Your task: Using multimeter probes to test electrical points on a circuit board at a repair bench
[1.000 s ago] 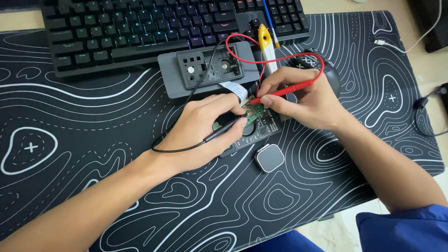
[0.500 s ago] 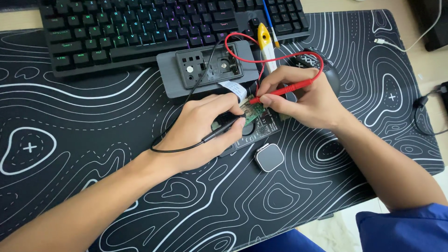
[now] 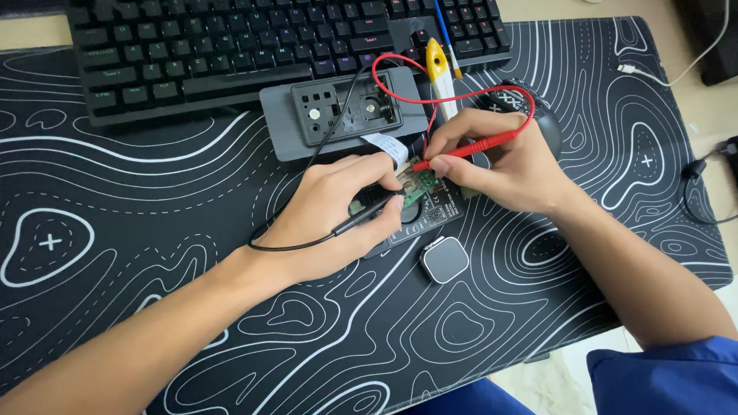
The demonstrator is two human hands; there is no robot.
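My left hand (image 3: 338, 207) grips a black test probe (image 3: 367, 215) whose tip touches a small green circuit board (image 3: 421, 187) lying on a dark plate on the desk mat. My right hand (image 3: 503, 161) pinches a red test probe (image 3: 461, 152), its tip also on the board. A black wire (image 3: 288, 244) loops from the black probe; a red wire (image 3: 400, 65) arcs from the red one. A white ribbon cable (image 3: 387, 144) runs from the board toward a grey open device casing (image 3: 342, 115).
A black keyboard (image 3: 254, 46) lies at the far edge of the patterned black desk mat (image 3: 115, 253). A small square grey watch body (image 3: 444, 260) sits near the board. A yellow-tipped tool (image 3: 437, 65) and a black mouse (image 3: 530, 107) lie behind my right hand.
Both probes stay on the board; the hands have barely shifted.
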